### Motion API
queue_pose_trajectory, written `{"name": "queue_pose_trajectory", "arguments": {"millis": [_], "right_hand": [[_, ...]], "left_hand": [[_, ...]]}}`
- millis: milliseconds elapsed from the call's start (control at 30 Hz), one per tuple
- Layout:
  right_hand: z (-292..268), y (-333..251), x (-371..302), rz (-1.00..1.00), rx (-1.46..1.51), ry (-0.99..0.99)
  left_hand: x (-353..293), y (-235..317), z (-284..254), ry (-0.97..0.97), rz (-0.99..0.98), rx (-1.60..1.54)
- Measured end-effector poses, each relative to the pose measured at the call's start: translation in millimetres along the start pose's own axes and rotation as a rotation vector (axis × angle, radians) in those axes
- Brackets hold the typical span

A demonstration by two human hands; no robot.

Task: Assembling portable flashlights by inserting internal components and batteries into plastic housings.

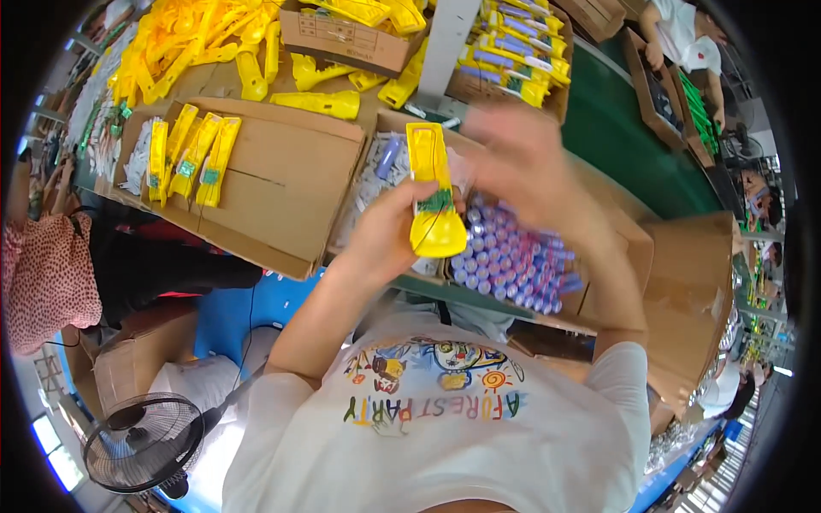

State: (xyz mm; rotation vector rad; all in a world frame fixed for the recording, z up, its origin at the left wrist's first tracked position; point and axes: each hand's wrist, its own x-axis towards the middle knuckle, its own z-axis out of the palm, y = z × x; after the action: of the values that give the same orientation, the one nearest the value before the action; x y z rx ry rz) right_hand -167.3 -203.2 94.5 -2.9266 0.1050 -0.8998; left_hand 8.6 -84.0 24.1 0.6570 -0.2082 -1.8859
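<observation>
My left hand [385, 227] is closed around a yellow plastic housing half [438, 238], tilted upright in front of me with its open inside showing. A green circuit board [435, 202] with thin dark wires sits across the housing's middle. Smeared by motion, my right hand [526, 162] is just right of the housing, and its fingers cannot be made out. Below it stands a box packed with purple cylindrical battery cells [500, 261]. Behind my left hand, a carton of small white pieces [369, 181] also holds one loose purple cell [388, 158].
A shallow cardboard tray [291, 179] at left holds several yellow housings with boards [205, 162]. Loose yellow housings [197, 43] pile up at the back left. Filled housings [513, 51] fill a far carton. A green belt [624, 145] runs at right; a fan [145, 445] stands lower left.
</observation>
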Motion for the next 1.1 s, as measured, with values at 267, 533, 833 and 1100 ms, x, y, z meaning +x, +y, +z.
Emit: {"name": "queue_pose_trajectory", "arguments": {"millis": [267,533,833,1100], "right_hand": [[34.1,-74.4,-70.1,0.842,0.980,0.203],[29.1,-96.0,-42.0,0.988,0.844,0.244],[46.3,-108.2,-64.4,0.696,0.294,0.239],[40.7,11.6,-135.6,0.917,0.181,-0.498]], "left_hand": [[-2.4,-38.5,11.7,0.044,0.260,-0.050],[-24.3,-59.4,15.2,-0.025,0.416,0.439],[-28.9,-65.4,3.6,0.136,0.370,0.553],[-38.4,-64.0,2.4,-0.106,0.280,0.493]]}}
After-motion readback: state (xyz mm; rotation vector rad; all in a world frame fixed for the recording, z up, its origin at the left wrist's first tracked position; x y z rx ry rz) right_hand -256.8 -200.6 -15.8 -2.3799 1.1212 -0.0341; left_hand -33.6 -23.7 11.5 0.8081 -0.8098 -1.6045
